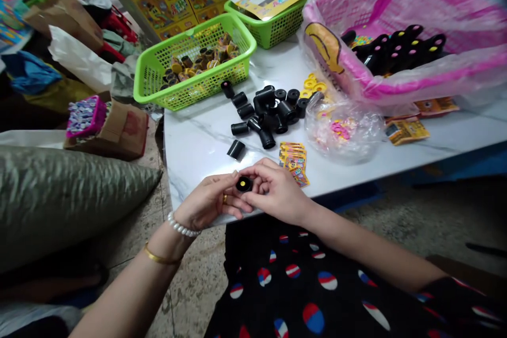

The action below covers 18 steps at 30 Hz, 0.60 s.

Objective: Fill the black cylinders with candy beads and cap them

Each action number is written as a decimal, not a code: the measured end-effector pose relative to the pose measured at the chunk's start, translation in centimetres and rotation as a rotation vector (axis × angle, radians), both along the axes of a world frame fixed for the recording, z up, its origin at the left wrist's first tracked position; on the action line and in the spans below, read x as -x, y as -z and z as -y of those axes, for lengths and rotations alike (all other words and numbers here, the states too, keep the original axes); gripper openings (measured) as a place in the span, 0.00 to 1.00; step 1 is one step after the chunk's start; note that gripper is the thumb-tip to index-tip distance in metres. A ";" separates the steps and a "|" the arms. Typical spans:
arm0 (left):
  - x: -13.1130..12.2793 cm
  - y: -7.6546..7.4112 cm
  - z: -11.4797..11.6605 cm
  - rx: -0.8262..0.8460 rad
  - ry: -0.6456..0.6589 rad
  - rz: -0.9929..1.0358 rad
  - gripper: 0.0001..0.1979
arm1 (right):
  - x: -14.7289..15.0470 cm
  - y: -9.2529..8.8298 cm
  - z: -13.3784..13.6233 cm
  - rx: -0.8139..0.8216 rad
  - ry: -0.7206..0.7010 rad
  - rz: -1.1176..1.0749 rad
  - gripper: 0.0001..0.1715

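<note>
Between my two hands, just over the table's front edge, is a small black plastic cylinder (244,184) with a yellow dot in its end. My left hand (216,195) closes on its left side, thumb on top and lower fingers loosely extended. From the right, the fingers and thumb of my right hand (277,190) pinch the same piece. Beyond my hands lies a loose heap of black cylinders (267,108), with one single cylinder (236,149) nearer to me. A fanned stack of small yellow printed labels (293,158) lies just past my right hand.
A green basket (158,97) of wrapped cylinders stands at the back left, a second green basket (273,31) behind it. To the right are a plastic-lined pink basket (420,82) with black parts and a clear bag (344,132) of small pieces. Yellow caps (312,86) lie between.
</note>
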State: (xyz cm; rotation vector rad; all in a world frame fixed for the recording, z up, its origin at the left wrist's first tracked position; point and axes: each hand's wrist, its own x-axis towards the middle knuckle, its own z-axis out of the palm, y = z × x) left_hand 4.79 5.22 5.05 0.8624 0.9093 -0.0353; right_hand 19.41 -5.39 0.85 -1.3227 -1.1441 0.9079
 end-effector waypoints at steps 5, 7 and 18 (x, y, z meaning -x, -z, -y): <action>-0.4 0.1 0.9 -0.132 -0.001 -0.031 0.17 | 0.3 0.3 0.1 -0.005 0.009 0.020 0.18; -0.7 0.1 1.0 -0.162 -0.002 -0.045 0.18 | 0.4 0.3 0.1 -0.011 0.020 0.060 0.15; -0.1 0.1 1.3 -0.190 0.039 0.028 0.25 | 0.7 0.2 -0.1 -0.026 0.047 0.126 0.20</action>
